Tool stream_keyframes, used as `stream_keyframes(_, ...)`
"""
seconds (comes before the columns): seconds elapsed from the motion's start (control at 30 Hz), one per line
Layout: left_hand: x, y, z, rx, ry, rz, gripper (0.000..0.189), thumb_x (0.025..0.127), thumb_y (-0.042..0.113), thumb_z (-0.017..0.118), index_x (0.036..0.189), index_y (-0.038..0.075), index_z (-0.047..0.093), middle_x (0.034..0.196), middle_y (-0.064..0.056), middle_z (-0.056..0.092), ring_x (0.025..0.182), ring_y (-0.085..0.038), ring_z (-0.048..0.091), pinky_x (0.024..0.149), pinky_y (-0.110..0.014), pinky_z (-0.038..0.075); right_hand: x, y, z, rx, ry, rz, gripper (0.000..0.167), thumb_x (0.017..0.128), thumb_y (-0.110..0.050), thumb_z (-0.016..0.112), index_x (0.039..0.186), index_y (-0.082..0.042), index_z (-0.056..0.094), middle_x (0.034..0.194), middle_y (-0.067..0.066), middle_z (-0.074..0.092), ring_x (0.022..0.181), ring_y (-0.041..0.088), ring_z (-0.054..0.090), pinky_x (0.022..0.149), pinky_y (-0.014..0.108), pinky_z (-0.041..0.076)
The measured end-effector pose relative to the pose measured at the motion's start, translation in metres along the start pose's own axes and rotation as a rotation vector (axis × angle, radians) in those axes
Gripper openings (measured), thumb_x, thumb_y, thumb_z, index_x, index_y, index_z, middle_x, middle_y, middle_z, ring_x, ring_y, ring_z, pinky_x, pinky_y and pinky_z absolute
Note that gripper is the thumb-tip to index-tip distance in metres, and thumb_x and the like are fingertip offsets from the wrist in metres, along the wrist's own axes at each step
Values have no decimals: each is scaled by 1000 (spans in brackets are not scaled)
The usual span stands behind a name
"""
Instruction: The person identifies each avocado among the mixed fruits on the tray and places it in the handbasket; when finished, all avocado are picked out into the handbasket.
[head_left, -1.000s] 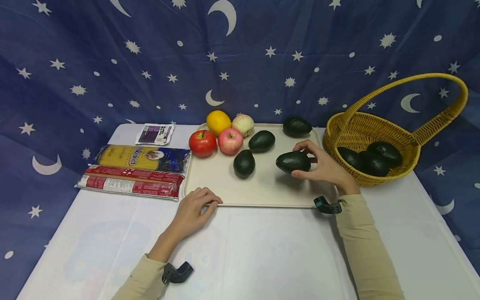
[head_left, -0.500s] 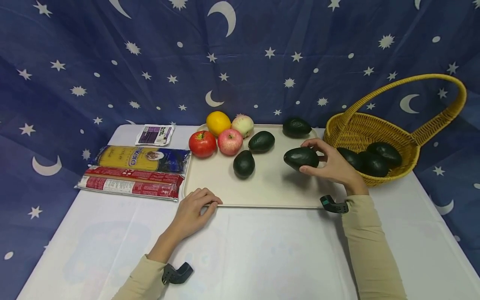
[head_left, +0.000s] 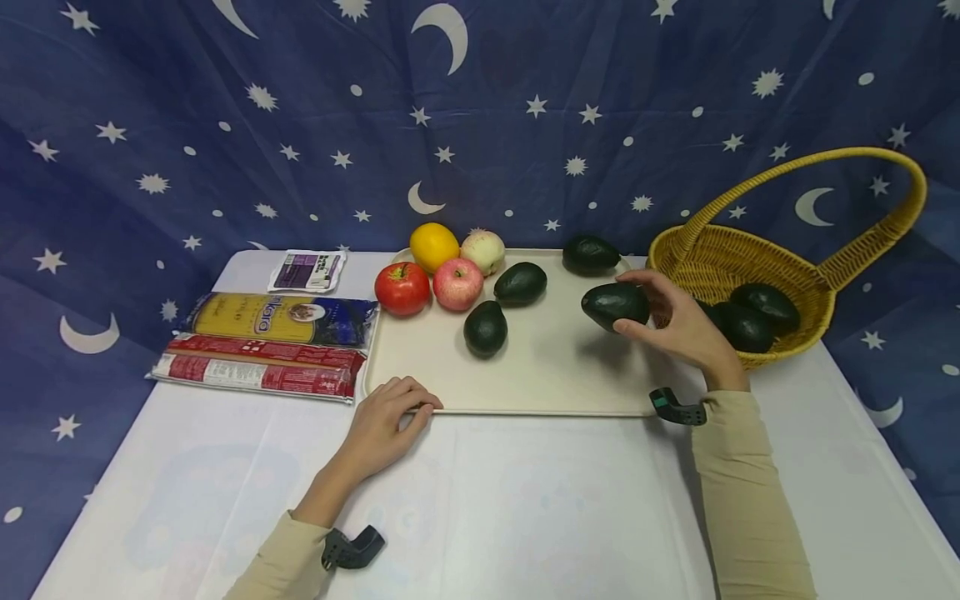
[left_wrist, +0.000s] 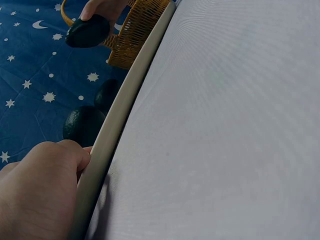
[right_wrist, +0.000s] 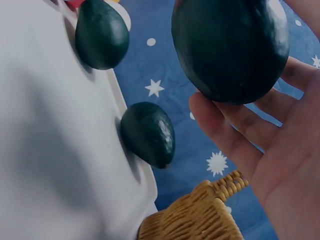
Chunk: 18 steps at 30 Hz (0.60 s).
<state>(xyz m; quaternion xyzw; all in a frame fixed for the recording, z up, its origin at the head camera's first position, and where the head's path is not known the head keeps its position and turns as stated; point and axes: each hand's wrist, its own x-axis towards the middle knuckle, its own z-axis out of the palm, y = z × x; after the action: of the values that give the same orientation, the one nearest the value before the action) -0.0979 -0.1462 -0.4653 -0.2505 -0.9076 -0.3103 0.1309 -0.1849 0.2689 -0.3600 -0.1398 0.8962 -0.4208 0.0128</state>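
The right hand (head_left: 690,335), thumb and fingers curled round an avocado (head_left: 613,305), has carried it rightward above the tray (head_left: 540,379), nearer the basket (head_left: 753,254). The left hand (head_left: 388,423) stays at the tray's edge, its grip unclear.

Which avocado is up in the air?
The held avocado, gripped by the right hand above the tray. Three loose avocados lie on the tray, while the others visible sit inside the wicker basket.
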Motion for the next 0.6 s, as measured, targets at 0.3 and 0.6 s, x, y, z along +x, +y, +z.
stream_keyframes(0.3, 0, 0, 0, -1, 0, -1, 13, 92, 22, 58, 92, 28, 69, 89, 16, 60, 80, -5, 49, 71, -26, 40, -4, 4, -10, -14, 69, -36, 64, 79, -27, 75, 135, -32, 45, 134, -6, 48, 110, 5, 47, 91, 15, 36)
stream_keyframes(0.6, 0, -1, 1, -3, -11, -14, 13, 92, 22, 58, 93, 29, 69, 89, 16, 60, 80, -6, 50, 72, -26, 40, -7, 8, -19, 3, 133, -64, 64, 79, -20, 75, 136, -27, 45, 133, -3, 48, 113, 3, 45, 92, 13, 34)
